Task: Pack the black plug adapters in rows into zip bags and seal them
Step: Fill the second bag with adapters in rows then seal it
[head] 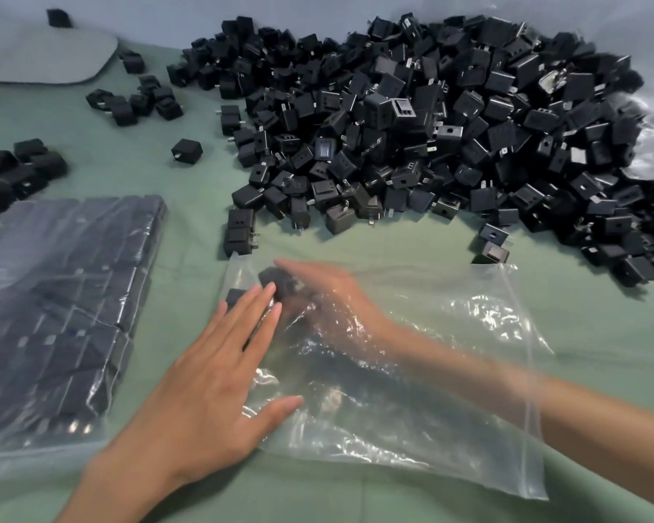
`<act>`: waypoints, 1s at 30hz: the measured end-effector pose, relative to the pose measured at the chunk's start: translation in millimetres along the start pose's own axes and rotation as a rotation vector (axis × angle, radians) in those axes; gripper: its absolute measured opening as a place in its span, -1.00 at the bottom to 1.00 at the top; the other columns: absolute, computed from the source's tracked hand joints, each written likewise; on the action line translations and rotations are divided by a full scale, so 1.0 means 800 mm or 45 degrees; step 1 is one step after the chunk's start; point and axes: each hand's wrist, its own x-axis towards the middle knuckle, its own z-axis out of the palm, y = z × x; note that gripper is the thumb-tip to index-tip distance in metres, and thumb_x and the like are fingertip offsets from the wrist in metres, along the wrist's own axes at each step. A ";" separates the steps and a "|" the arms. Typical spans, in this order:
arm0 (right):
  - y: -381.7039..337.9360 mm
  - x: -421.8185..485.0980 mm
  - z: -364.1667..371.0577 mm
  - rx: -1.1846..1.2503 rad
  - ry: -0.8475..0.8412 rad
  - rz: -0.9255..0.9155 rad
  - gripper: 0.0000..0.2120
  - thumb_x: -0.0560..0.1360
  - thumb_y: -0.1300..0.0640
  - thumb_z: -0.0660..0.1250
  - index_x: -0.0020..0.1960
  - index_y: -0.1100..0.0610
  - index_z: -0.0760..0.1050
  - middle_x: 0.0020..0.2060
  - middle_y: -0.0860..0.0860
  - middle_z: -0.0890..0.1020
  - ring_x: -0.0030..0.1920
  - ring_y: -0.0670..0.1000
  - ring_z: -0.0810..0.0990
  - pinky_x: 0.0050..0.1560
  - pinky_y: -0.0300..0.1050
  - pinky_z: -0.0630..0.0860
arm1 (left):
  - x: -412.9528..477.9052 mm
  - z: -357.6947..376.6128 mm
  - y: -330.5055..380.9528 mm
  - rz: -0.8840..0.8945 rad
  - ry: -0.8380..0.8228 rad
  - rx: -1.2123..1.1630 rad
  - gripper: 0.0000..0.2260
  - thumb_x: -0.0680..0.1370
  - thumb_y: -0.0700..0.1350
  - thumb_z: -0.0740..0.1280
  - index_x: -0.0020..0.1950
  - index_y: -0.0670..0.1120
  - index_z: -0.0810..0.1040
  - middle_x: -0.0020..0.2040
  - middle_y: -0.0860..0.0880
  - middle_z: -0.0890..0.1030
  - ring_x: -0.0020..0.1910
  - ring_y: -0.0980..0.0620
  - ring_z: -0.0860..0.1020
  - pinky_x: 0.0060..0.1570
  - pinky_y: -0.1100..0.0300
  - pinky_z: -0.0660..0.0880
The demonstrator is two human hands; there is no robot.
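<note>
The left hand (212,383) is lying flat with fingers spread, pressing the bag (450,371) at its left edge. The right hand (318,292) is reaching inside from the mouth on the right, gripping an adapter (276,283) at the far left corner, just beside the left fingertips.

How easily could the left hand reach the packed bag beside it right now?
Probably yes, easily: the left hand rests flat on the clear bag, and the packed bag lies just left of it, only green cloth between them.

Green cloth (393,243) underneath, grey rounded mat (42,58) at far left.
</note>
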 end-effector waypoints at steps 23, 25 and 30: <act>-0.005 0.002 0.024 -0.419 -0.089 -0.083 -0.44 0.47 0.34 0.32 0.44 0.16 0.33 0.03 0.09 0.55 -0.02 0.11 0.55 -0.07 0.06 0.52 | 0.029 -0.004 0.007 -0.349 0.037 -0.032 -0.28 0.43 0.35 -0.46 0.46 -0.04 -0.46 0.49 0.04 -0.48 0.42 0.20 -0.49 0.42 0.24 -0.42; -0.012 0.004 0.027 -0.386 -0.104 -0.082 -0.53 0.50 0.31 0.31 0.40 0.16 0.37 0.06 0.09 0.54 -0.01 0.11 0.54 -0.04 0.04 0.51 | 0.029 -0.001 0.008 -0.361 0.015 -0.017 -0.29 0.42 0.35 -0.48 0.43 -0.04 -0.51 0.48 0.03 -0.50 0.41 0.20 -0.51 0.41 0.23 -0.42; -0.010 0.000 0.030 -0.626 -0.082 -0.023 -0.52 0.52 0.12 0.30 0.40 0.03 0.25 -0.12 0.05 0.39 -0.31 -0.01 0.37 -0.32 -0.13 0.29 | 0.031 -0.003 0.008 -0.363 0.001 -0.067 -0.27 0.42 0.34 -0.44 0.46 -0.06 -0.44 0.48 0.03 -0.47 0.41 0.21 -0.50 0.36 0.29 -0.49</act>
